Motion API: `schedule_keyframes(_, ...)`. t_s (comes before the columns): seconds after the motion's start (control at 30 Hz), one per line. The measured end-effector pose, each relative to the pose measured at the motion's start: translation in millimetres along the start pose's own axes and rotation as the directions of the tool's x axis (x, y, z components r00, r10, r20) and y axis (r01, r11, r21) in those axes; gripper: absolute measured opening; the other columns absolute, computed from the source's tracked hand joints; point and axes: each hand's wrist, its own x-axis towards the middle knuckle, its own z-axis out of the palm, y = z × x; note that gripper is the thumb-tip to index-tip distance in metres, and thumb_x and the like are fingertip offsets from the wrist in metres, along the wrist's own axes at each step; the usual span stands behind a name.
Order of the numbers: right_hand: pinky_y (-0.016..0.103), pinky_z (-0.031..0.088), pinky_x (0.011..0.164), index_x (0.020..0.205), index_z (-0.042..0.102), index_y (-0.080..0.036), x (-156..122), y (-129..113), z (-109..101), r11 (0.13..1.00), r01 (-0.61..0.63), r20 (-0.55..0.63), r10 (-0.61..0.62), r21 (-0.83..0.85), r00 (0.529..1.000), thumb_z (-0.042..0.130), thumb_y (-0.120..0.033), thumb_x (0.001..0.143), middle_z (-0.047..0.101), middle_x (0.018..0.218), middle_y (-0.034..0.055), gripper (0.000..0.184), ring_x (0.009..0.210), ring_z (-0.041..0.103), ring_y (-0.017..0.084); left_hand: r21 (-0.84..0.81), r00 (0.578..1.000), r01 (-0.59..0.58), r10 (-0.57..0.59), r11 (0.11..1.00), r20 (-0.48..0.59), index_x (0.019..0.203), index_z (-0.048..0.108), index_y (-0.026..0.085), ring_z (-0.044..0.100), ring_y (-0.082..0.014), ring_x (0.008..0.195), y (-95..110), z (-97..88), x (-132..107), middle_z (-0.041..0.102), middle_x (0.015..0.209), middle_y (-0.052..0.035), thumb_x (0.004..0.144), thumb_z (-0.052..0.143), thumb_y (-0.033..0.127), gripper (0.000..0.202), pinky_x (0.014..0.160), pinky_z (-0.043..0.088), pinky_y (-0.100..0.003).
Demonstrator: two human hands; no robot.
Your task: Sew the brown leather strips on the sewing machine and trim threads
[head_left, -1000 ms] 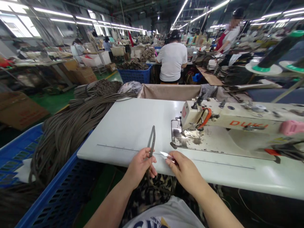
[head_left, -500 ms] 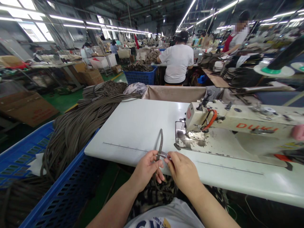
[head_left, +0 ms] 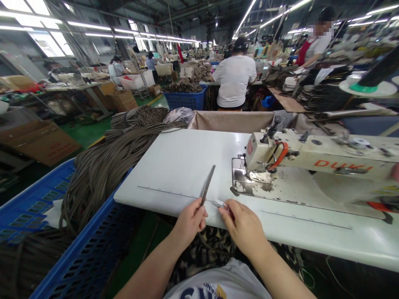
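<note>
My left hand (head_left: 190, 220) is closed around a narrow grey-brown strap (head_left: 208, 185), just over the table's front edge. The strap's free end sticks up and away above the white tabletop, and its lower part trails down toward my lap. In my right hand (head_left: 245, 222) is a small shiny metal tool that looks like thread snips (head_left: 220, 204), its thin tip pointing left toward the strap. A small gap shows between the tip and the strap. My fingers hide most of the tool's handle.
A sewing machine (head_left: 299, 158) stands on the right of the white table (head_left: 177, 158). At left, a blue basket (head_left: 90, 245) bears a heap of long straps (head_left: 102, 170). Behind the table is a fabric-lined bin (head_left: 233, 120); a person in white (head_left: 235, 81) sits beyond it.
The snips have come away from the strap, where they lay across it. My left hand has gripped the strap lower and tilted its free end to the right.
</note>
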Motion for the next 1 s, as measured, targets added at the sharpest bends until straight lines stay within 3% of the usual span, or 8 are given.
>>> schedule_keyframes(0.23, 0.032, 0.039, 0.066, 0.085, 0.054, -0.024, 0.7, -3.2, -1.6, 0.990, -0.099, 0.094, 0.090, 0.097, 0.992, 0.046, -0.043, 0.104, 0.068, 0.080, 0.0023, 0.028, 0.071, 0.061, 0.020, -0.344, 0.975, 0.148, -0.079, 0.927, 0.208, 0.094, 0.064, 0.011, 0.039, -0.0041, 0.054, 16.0, 5.9, -11.4, 0.058, 0.084, -0.0040, 0.084, 0.077, 0.052, 0.045, 0.046, 0.019, -0.018)
schedule_keyframes(0.37, 0.031, 0.039, 0.066, 0.085, 0.054, -0.024, -1.1, -1.0, -2.7, 0.987, -0.111, 0.085, 0.101, 0.113, 0.991, 0.043, -0.045, 0.105, 0.068, 0.079, 0.0031, 0.031, 0.071, 0.061, 0.020, -0.429, 0.965, 0.190, -0.088, 0.883, 0.245, 0.101, 0.066, 0.012, 0.037, -0.0030, 0.055, 16.8, 6.6, -12.8, 0.058, 0.087, -0.0043, 0.085, 0.080, 0.044, 0.039, 0.046, 0.017, -0.017)
schedule_keyframes(0.53, 0.031, 0.039, 0.065, 0.084, 0.053, -0.024, -3.4, -0.8, -2.5, 0.987, -0.093, 0.058, 0.086, 0.130, 0.995, 0.042, -0.046, 0.105, 0.066, 0.077, 0.0024, 0.032, 0.070, 0.060, 0.020, -0.438, 0.962, 0.186, -0.071, 0.879, 0.265, 0.089, 0.064, 0.012, 0.037, -0.0030, 0.054, 17.1, 9.5, -12.9, 0.058, 0.087, -0.0053, 0.086, 0.079, 0.043, 0.034, 0.046, 0.016, -0.018)
schedule_keyframes(0.73, 0.031, 0.039, 0.065, 0.085, 0.053, -0.025, -3.4, 0.9, -3.8, 0.980, -0.106, 0.030, 0.103, 0.168, 0.994, 0.045, -0.046, 0.103, 0.065, 0.077, 0.0021, 0.029, 0.069, 0.059, 0.020, -0.433, 0.962, 0.189, -0.078, 0.882, 0.260, 0.096, 0.066, 0.013, 0.038, -0.0039, 0.055, 17.1, 10.3, -12.9, 0.058, 0.088, -0.0054, 0.086, 0.079, 0.043, 0.035, 0.047, 0.017, -0.018)
schedule_keyframes(0.9, 0.029, 0.040, 0.062, 0.072, 0.045, -0.025, -8.2, 2.9, -4.8, 0.942, -0.129, 0.061, 0.116, 0.311, 0.991, 0.049, -0.050, 0.102, 0.057, 0.067, 0.0000, 0.039, 0.066, 0.054, 0.018, -0.488, 0.970, 0.189, -0.086, 0.852, 0.226, 0.115, 0.064, 0.014, 0.049, -0.0066, 0.064, 22.2, 13.5, -8.9, 0.058, 0.087, -0.0032, 0.084, 0.083, 0.037, 0.044, 0.053, 0.033, -0.017)
schedule_keyframes(1.0, 0.029, 0.046, 0.072, 0.079, 0.058, -0.023, -17.1, -0.5, -5.2, 0.860, -0.120, 0.120, 0.069, 0.496, 0.990, 0.041, -0.046, 0.106, 0.063, 0.078, 0.0026, 0.039, 0.077, 0.060, 0.018, -0.528, 0.989, 0.115, -0.050, 0.842, 0.136, 0.110, 0.062, 0.015, 0.053, -0.0079, 0.070, 29.4, 23.8, -1.6, 0.058, 0.088, -0.0021, 0.080, 0.087, 0.034, 0.044, 0.060, 0.041, -0.018)
